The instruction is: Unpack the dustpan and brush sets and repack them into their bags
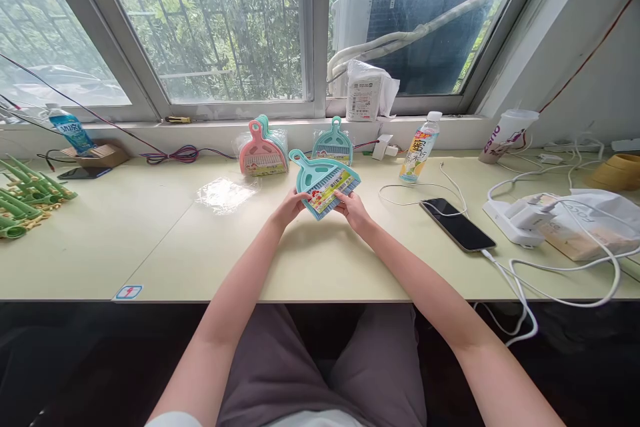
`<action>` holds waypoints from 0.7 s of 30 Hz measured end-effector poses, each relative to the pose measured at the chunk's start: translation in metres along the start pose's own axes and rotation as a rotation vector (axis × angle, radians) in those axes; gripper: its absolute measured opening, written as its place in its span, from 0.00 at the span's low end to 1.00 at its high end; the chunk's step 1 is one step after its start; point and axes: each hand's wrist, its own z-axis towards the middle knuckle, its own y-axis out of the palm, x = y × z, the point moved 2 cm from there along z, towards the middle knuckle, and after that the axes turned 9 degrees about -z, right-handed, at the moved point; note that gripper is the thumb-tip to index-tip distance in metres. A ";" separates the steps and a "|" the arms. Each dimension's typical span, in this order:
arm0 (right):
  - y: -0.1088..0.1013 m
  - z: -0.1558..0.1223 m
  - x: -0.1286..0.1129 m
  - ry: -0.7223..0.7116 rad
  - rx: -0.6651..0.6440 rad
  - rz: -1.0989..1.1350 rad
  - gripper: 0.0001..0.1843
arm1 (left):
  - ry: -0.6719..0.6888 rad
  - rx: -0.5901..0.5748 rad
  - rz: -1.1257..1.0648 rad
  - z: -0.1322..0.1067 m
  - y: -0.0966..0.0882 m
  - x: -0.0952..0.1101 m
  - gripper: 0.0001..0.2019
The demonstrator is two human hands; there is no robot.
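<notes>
I hold a small teal dustpan-and-brush set with a colourful label just above the pale green table. My left hand grips its lower left edge and my right hand pinches its lower right edge. A crumpled clear plastic wrapper lies on the table to the left. Behind, a pink set and another teal set, both in clear wrapping, lean at the window ledge.
A black phone on a white cable lies at right, beside a drink bottle, a white charger block and a white bag. Green plastic pieces are piled at far left near a water bottle.
</notes>
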 end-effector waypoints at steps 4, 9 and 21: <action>-0.003 0.001 0.001 0.002 0.042 0.015 0.05 | -0.054 -0.022 0.018 0.000 -0.002 -0.001 0.27; -0.007 0.005 0.001 0.004 0.032 0.045 0.05 | -0.105 -0.088 0.085 -0.003 -0.007 0.002 0.28; -0.014 0.006 -0.006 0.030 0.060 0.041 0.06 | 0.269 0.897 1.182 -0.015 -0.086 0.048 0.29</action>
